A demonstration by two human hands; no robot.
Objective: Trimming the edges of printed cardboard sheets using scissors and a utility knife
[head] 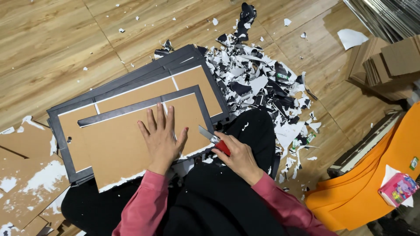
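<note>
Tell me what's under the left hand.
The left hand lies flat on a brown board atop stacked grey-edged boards. The floor beneath the stack is covered.

The left hand (162, 137) lies flat, palm down, its fingers (160, 116) spread and pointing away from the body, the thumb out to the right. Its wrist is straight, and the forearm in a pink sleeve runs back toward the lap. The right hand (236, 156) is curled into a closed grip, knuckles up, thumb along the top, the fist angled up and to the left toward the left hand. Its wrist bends slightly, and the pink-sleeved forearm slants down to the right. The two hands sit near each other, not touching, above black-clad legs.
</note>
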